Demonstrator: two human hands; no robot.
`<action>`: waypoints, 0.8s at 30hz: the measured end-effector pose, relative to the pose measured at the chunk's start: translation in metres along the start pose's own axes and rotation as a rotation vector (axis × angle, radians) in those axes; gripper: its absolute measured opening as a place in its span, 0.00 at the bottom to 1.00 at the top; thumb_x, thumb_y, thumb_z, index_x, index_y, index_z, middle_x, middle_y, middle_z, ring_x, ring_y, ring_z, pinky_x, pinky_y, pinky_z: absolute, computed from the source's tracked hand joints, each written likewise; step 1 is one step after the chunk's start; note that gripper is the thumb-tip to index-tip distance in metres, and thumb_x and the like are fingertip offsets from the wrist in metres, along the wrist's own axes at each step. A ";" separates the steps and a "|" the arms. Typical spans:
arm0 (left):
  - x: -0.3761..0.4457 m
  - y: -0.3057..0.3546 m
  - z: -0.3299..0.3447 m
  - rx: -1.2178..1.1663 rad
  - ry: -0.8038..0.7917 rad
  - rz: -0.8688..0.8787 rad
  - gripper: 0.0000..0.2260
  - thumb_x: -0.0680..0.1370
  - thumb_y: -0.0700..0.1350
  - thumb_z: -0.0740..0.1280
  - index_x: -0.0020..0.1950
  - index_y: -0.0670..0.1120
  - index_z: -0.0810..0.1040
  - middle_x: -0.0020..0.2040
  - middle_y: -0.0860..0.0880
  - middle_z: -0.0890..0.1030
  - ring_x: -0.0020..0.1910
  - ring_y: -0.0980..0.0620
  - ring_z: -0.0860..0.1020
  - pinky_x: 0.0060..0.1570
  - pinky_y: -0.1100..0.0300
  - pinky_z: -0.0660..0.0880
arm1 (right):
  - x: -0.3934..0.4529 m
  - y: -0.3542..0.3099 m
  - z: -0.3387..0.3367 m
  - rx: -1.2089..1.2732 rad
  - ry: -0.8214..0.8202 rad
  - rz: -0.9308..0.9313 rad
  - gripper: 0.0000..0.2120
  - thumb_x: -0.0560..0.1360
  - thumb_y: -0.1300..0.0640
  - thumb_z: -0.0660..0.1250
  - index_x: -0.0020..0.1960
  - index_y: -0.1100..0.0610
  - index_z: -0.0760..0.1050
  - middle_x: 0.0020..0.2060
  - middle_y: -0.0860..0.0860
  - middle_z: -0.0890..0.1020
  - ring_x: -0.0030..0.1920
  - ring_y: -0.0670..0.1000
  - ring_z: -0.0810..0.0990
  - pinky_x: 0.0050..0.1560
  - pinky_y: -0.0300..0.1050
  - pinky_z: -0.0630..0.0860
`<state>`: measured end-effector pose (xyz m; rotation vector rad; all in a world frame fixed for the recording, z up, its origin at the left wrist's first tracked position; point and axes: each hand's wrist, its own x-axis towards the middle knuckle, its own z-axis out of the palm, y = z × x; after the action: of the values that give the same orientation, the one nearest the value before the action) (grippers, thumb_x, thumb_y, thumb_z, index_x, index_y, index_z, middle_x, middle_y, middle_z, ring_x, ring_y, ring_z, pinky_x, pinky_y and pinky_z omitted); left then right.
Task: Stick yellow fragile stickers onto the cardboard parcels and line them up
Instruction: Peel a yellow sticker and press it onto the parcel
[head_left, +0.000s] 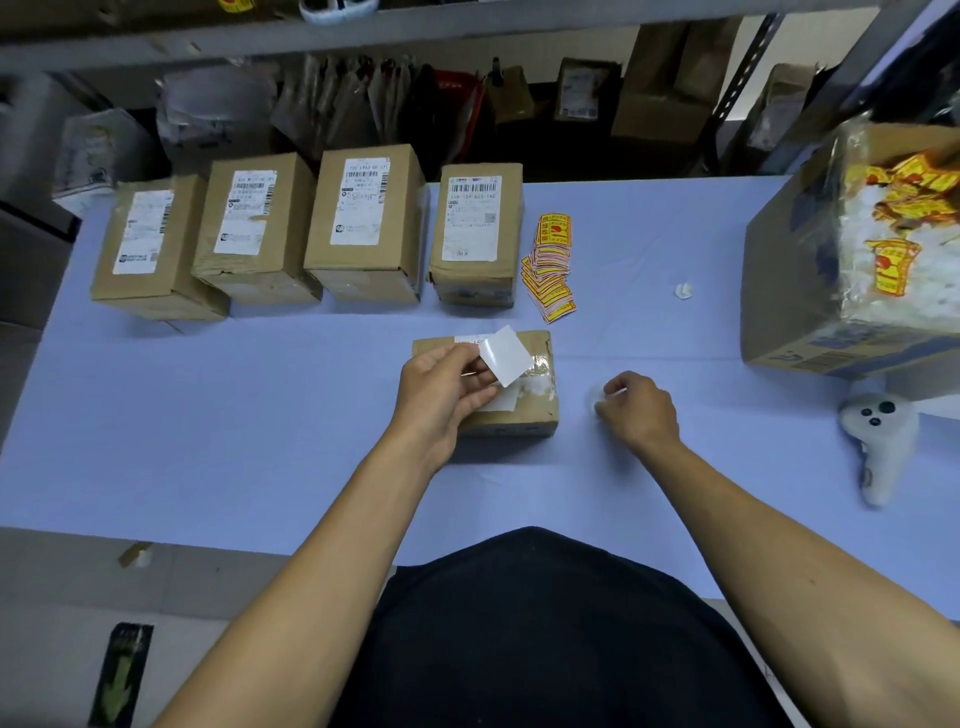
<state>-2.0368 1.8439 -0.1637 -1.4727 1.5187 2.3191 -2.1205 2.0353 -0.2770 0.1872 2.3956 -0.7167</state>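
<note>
Behind, a parcel label (471, 218) reads "159-159-K02-160".

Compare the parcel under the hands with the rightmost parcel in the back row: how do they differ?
The near parcel lies alone by the left hand, while the rightmost row parcel stands lined up beside three others. The near one's top is partly covered; the row parcel's white shipping label shows fully. Both are brown cardboard with no yellow sticker visible.
</note>
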 end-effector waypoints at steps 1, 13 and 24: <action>0.000 0.000 -0.001 -0.001 -0.003 -0.001 0.06 0.80 0.38 0.64 0.46 0.41 0.79 0.39 0.45 0.79 0.40 0.49 0.82 0.47 0.57 0.82 | -0.002 0.000 -0.001 -0.014 0.003 -0.010 0.12 0.75 0.57 0.67 0.58 0.54 0.77 0.53 0.54 0.81 0.55 0.59 0.79 0.51 0.47 0.75; 0.002 -0.003 -0.006 -0.038 -0.041 -0.050 0.06 0.80 0.37 0.64 0.44 0.41 0.79 0.36 0.46 0.78 0.35 0.50 0.80 0.40 0.58 0.82 | -0.083 -0.062 -0.015 -0.066 0.453 -0.850 0.10 0.78 0.57 0.62 0.57 0.55 0.79 0.50 0.51 0.81 0.47 0.53 0.79 0.38 0.47 0.76; -0.001 0.000 -0.017 -0.353 -0.113 -0.294 0.09 0.80 0.38 0.62 0.40 0.41 0.74 0.32 0.46 0.76 0.35 0.50 0.78 0.37 0.58 0.81 | -0.088 -0.077 0.008 -0.410 0.605 -1.169 0.03 0.69 0.64 0.68 0.42 0.59 0.78 0.40 0.55 0.80 0.42 0.60 0.77 0.34 0.48 0.71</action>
<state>-2.0244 1.8322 -0.1648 -1.4749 0.8290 2.5181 -2.0688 1.9691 -0.1944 -1.4514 3.0442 -0.6470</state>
